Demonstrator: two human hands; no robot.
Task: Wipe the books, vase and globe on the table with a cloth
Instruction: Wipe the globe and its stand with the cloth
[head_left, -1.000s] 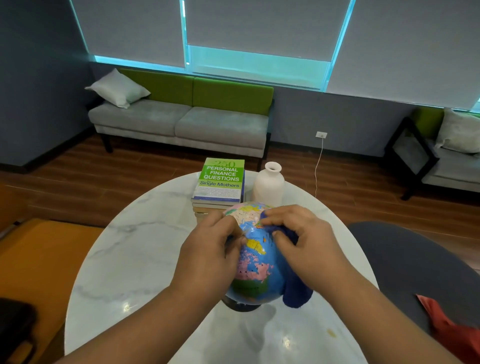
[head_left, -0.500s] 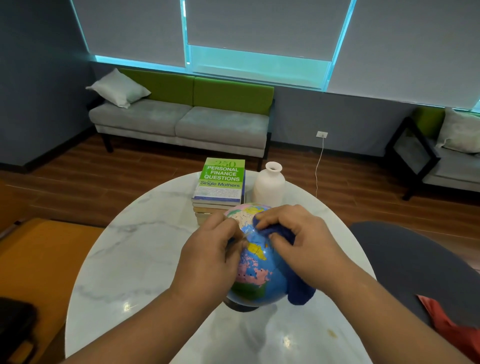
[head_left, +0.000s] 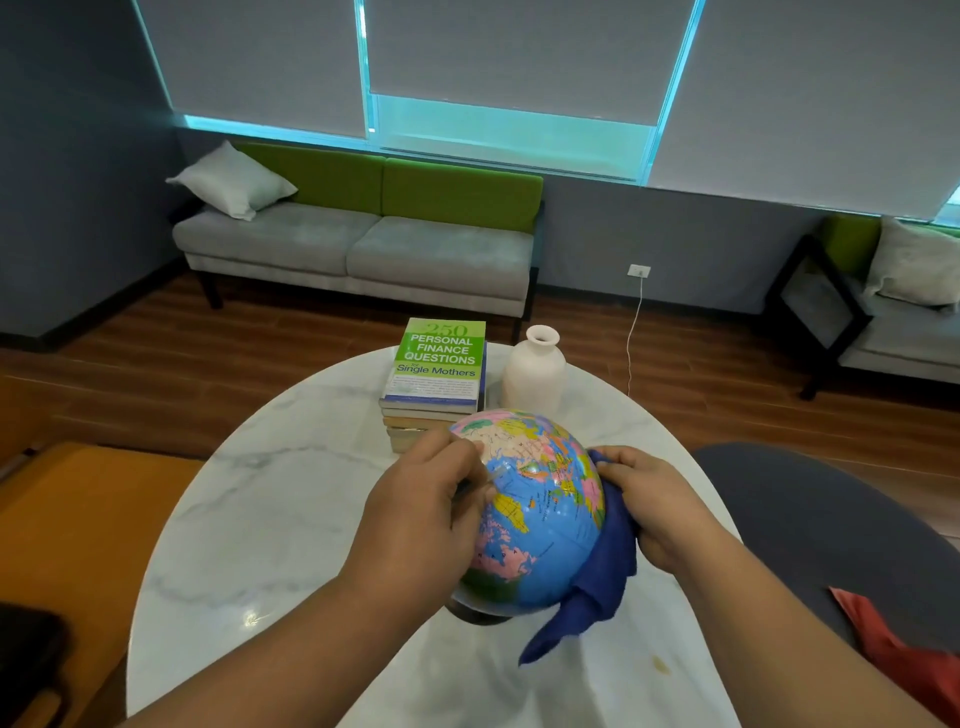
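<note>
Two hands wipe the globe (head_left: 540, 514) on the table (head_left: 260, 519): left hand (head_left: 431, 499) curls round its 9 o'clock side, right hand (head_left: 654, 499) bunches the cloth (head_left: 597, 587) against 3 o'clock. Next move likely needs turning it toward unwiped faces.

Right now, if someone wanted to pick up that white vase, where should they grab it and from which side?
Probably round the narrow neck of the vase, just under the flared lip, which would stop a slip. Come from above or its right: the books stand close on its left and the globe blocks the near side.
</note>
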